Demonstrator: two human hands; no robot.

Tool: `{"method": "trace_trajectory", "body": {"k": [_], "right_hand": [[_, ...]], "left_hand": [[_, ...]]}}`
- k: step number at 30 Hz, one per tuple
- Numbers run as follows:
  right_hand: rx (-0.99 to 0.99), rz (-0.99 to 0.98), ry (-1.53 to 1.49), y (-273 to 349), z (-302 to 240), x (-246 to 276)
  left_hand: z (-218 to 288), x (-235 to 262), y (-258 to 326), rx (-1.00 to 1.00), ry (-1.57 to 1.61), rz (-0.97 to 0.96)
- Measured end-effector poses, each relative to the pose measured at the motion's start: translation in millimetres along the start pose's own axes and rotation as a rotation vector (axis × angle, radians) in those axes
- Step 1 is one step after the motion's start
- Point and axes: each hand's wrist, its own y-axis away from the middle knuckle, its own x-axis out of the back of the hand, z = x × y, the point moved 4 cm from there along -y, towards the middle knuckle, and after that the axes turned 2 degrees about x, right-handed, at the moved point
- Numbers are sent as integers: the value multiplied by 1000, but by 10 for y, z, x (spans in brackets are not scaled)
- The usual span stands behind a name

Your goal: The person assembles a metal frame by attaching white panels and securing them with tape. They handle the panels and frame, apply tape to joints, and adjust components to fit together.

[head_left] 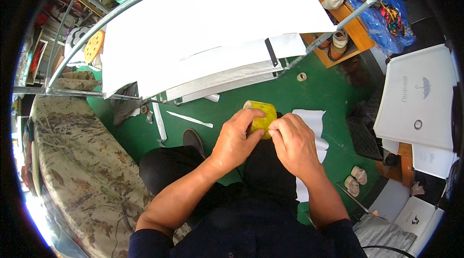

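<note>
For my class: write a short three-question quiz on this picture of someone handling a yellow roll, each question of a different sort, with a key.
1. True or false: both hands are on the yellow roll.
2. Multiple choice: what colour is the floor? A red, B green, C grey.
3. Fill in: on the floor by the right hand lies a white ____.

Key
1. True: the left hand grips the roll from its side and the right hand's fingertips press on it.
2. B.
3. Sheet, partly hidden by the hand.
</note>
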Motion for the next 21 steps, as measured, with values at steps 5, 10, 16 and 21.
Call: {"method": "trace_trajectory", "body": {"k": [5, 10, 16, 21], "right_hand": [[-74, 14, -83, -59, 40, 232], [-126, -14, -224, -126, 57, 348], [-50, -86, -50, -194, 22, 481], [-26, -103, -6, -209, -10, 501]], "left_hand": [[14, -73, -44, -24, 75, -46], [-36, -282, -21, -39, 537, -164], [57, -232, -60, -30, 290, -207], [107, -189, -71, -62, 141, -168]]}}
